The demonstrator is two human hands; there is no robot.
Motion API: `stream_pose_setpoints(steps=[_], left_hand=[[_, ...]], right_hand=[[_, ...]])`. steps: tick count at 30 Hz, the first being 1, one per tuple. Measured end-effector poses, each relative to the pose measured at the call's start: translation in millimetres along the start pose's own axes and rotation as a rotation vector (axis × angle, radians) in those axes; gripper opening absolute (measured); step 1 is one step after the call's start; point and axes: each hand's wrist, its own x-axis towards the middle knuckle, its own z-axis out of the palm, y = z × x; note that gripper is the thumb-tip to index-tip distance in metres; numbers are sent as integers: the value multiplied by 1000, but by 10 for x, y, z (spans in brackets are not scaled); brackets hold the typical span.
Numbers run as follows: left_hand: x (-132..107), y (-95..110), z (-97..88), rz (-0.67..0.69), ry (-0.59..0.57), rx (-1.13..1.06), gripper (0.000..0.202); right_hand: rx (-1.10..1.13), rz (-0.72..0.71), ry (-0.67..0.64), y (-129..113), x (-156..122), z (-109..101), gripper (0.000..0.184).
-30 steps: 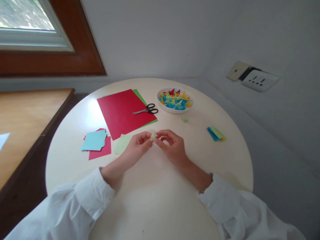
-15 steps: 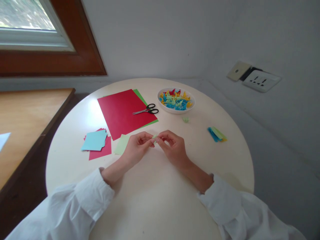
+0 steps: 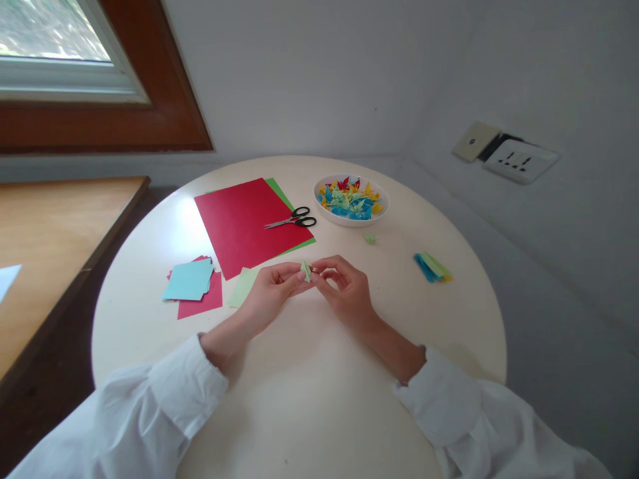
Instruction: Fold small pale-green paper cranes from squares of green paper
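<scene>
Between my hands, above the middle of the table, is a small folded piece of light green paper (image 3: pixel 306 271). My left hand (image 3: pixel 272 291) pinches it between thumb and fingers. From the other side my right hand (image 3: pixel 344 293) grips its edge with thumb and forefinger, partly hiding it. A light green paper sheet (image 3: pixel 242 287) lies just left of my left hand, partly covered by it. Beyond my right hand sits a little light green folded paper figure (image 3: pixel 370 238).
A white bowl (image 3: pixel 352 222) of colourful folded paper figures stands at the back. Scissors (image 3: pixel 292 219) rest on a large red sheet (image 3: pixel 244 226) over a green one. Pale blue squares (image 3: pixel 188 280) lie on red ones at left; folded papers (image 3: pixel 432 267) lie at right on the round table (image 3: pixel 309 399).
The folded green paper has turned more upright and shows more of itself. My right fingers have shifted slightly; my left hand has barely moved.
</scene>
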Motion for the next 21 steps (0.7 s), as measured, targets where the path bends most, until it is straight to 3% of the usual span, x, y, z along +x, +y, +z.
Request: stream_pose_setpoints(steps=[21], left_hand=[[-27, 31, 12, -72, -40, -21, 26]], right_hand=[[-67, -71, -6, 29, -12, -1, 13]])
